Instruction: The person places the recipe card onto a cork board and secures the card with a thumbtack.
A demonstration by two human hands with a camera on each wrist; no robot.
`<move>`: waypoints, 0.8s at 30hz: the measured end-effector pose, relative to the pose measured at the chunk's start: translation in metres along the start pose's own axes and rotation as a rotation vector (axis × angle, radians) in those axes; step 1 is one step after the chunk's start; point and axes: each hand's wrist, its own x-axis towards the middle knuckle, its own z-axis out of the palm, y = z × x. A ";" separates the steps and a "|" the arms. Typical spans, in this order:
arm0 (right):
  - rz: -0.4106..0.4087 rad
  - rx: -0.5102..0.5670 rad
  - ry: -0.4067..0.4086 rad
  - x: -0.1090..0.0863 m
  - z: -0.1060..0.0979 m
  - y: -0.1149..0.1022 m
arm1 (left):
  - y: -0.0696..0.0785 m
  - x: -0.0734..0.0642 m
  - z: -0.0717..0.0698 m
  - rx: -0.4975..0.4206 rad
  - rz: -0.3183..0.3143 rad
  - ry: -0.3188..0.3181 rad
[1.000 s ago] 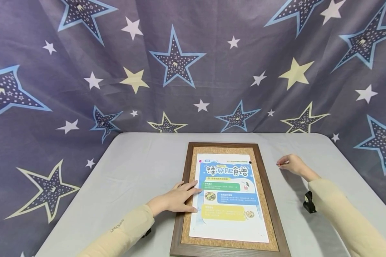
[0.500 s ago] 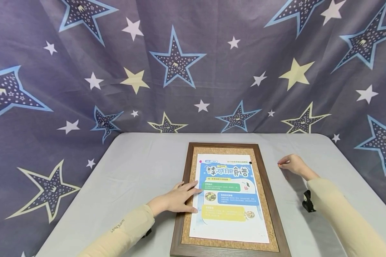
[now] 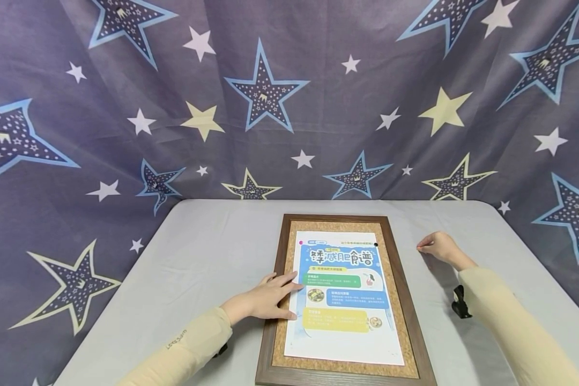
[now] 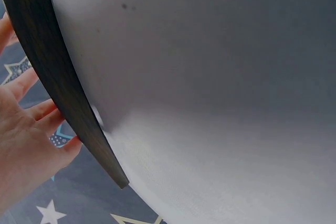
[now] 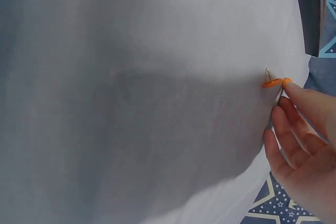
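My left hand (image 3: 260,301) rests with spread fingers over the left edge of a brown wooden-framed corkboard (image 3: 338,370), fingertips on a printed poster (image 3: 344,343). In the left wrist view its fingers lie behind the dark frame (image 4: 68,87). A pink pushpin (image 3: 301,243) sits at the poster's top left corner and a black pushpin (image 3: 376,244) at its top right. Right of the board, my right hand (image 3: 441,249) pinches a small orange thumbtack (image 5: 286,82) between thumb and fingertip. Close beside it in the right wrist view is another orange thumbtack (image 5: 272,83), its metal point upward.
The board lies on a table with a grey cloth (image 3: 212,241). A dark curtain (image 3: 280,150) printed with stars hangs behind and at both sides. Black wrist gear (image 3: 460,303) shows beneath the right sleeve. The board's corner (image 5: 310,14) stands at upper right in the right wrist view.
The right wrist and sleeve have shifted slightly left, while the fingertips stay at nearly the same spot beside the board. Left hand, board and poster look unmoved.
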 end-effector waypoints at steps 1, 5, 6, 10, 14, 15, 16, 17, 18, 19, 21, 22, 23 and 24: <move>0.002 -0.001 -0.001 0.000 0.000 0.000 | 0.000 0.000 0.000 0.000 0.001 0.001; 0.005 0.000 -0.003 0.000 0.000 0.000 | 0.000 0.000 0.000 -0.001 0.004 0.003; 0.003 0.000 -0.001 0.000 0.000 -0.001 | -0.001 0.000 0.001 -0.002 0.004 0.003; 0.001 -0.002 0.003 0.000 0.000 -0.001 | -0.002 0.001 0.002 0.005 0.004 0.003; 0.004 -0.002 0.003 -0.001 0.001 -0.002 | -0.003 0.001 0.002 0.007 0.008 0.004; 0.005 -0.001 0.002 -0.001 0.000 -0.002 | -0.003 0.002 0.002 0.005 0.009 0.004; 0.009 0.003 -0.001 -0.001 0.000 -0.002 | -0.004 0.002 0.002 0.003 0.010 0.004; 0.013 0.005 -0.003 -0.001 0.000 -0.003 | -0.004 0.002 0.002 0.001 0.011 0.005; 0.016 0.007 -0.006 -0.001 0.000 -0.003 | -0.004 0.002 0.002 -0.001 0.012 0.004; 0.017 0.009 -0.007 -0.001 -0.001 -0.003 | -0.004 0.002 0.002 -0.002 0.014 0.006; 0.020 0.014 -0.011 -0.002 -0.002 -0.004 | -0.004 0.002 0.002 -0.001 0.012 0.005; 0.021 0.015 -0.011 -0.002 -0.002 -0.005 | -0.004 0.002 0.002 0.003 0.012 0.005; 0.020 0.013 -0.011 -0.002 -0.003 -0.005 | -0.004 0.002 0.003 0.006 0.012 0.007; 0.020 0.013 -0.010 -0.003 -0.003 -0.006 | -0.004 0.002 0.003 0.009 0.012 0.008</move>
